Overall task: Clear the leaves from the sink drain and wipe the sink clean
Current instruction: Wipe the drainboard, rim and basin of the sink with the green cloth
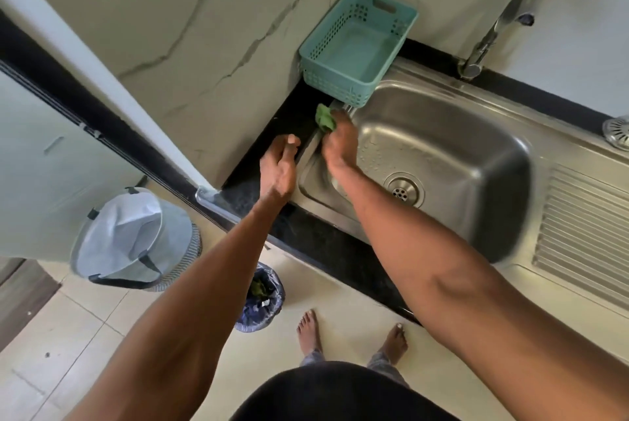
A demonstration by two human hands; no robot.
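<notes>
A steel sink [476, 226] is set into a black counter, and its round drain [404, 190] shows no leaves. My right hand [337, 145] holds a small green cloth [325, 118] against the sink's left rim, close to the far corner. My left hand [279, 165] rests on the black counter just left of the sink, fingers relaxed and holding nothing. Water drops cover the basin floor near the drain.
A teal plastic basket [357, 46] stands at the sink's far left corner. A tap [493, 29] rises behind the basin; a ribbed drainboard [585, 233] lies to the right. On the floor are a small lined bin [260, 298] with green leaves and a grey laundry basket [136, 237].
</notes>
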